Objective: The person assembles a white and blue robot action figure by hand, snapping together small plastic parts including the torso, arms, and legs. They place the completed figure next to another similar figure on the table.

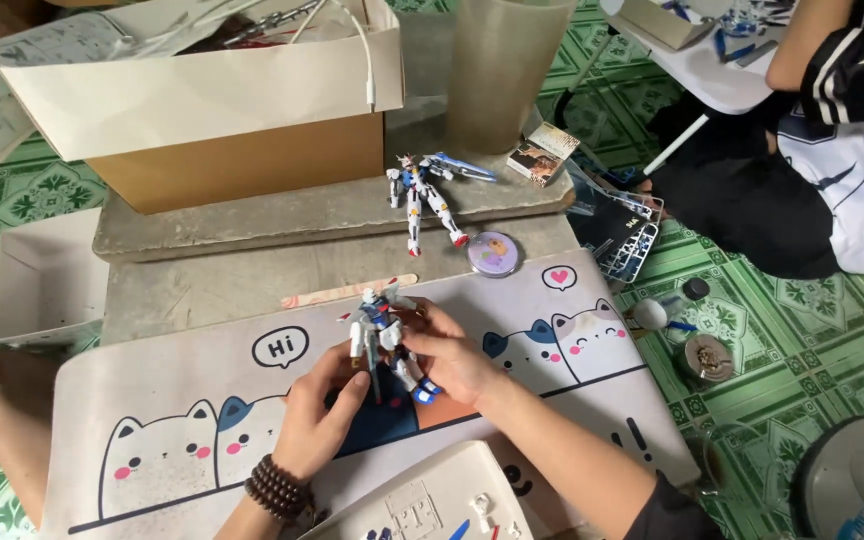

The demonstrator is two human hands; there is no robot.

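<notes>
A small white, blue and red robot model figure [382, 330] stands over a pale desk mat printed with cartoon cats [202, 400]. My left hand [317, 415], with a dark bead bracelet at the wrist, grips the figure's lower body from the left. From the right, my right hand [447, 352] holds its torso and leg. A second finished robot model [422, 195] lies on a concrete slab [282, 215] behind the mat.
A cardboard box [242, 150] with a white cable sits on the slab, next to a tall translucent cup [502, 70]. A round lilac tin [493, 253], a dark parts frame [622, 235] and small lids lie to the right. A white tray with parts [432, 500] is near me. Another person sits at upper right.
</notes>
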